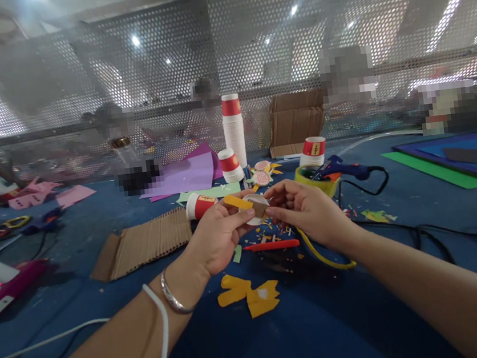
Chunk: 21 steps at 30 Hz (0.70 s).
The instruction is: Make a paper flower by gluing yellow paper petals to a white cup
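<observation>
Item: paper disc [253,203], round, thin and flat, with a stiff-looking yellow strip [237,202] across it. Held above the blue surface [323,318], pinched at opposite edges by the left hand [219,233] and right hand [306,208].

Risk: an uneven pinch may crease the disc or shift the strip. The glue gun [340,168] cord lies near and could snag.

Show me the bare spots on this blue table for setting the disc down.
Bare table lies between the forearms, nearer than the yellow cut-out, and between the black cord and the green sheet. Crowded: beneath the left hand and right hand pinching the paper disc, with scraps, a red pen and cups.
</observation>
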Available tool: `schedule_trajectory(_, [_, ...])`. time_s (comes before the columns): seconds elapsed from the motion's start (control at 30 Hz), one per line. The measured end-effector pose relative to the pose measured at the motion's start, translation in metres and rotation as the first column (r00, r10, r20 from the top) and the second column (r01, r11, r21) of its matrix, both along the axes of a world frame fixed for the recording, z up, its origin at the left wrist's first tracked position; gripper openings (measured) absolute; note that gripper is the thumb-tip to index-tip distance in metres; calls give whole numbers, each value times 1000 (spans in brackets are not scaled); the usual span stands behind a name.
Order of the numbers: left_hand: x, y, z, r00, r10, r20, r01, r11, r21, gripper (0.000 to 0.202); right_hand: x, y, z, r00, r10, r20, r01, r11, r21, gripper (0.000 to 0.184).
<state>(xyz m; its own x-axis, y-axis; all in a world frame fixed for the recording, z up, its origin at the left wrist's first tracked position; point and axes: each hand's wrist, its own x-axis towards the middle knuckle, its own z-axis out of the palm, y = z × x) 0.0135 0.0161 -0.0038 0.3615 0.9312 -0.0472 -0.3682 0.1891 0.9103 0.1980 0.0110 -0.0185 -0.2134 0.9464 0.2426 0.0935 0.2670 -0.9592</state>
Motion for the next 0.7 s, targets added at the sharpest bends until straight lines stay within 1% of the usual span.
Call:
schedule_trajectory(0.1, [2,0,0,1000,-18,14,18,1000,-3,27,1,0,0,1000,2,-11,-2,1000,4,25])
schedule_trajectory(0.2, [3,-1,1,1000,-5,19,5,1000,-7,22,1,1,-2,1000,7,-8,-6,1000,17,25])
schedule_trajectory(0.4, [3,0,-2,999,33,-6,-33,999,0,26,-3,4,-5,1000,23,-6,-23,1000,16,24])
schedule_trajectory(0.53, [3,2,-4,999,42,-10,-42,999,15,23,-5,1,-2,999,30,-10,-30,999,-12,23])
schedule_trajectory(0.7, [3,0,-3,996,62,-59,-59,997,54,21,-6,1,-2,1000,18,-6,-18,1000,-13,21])
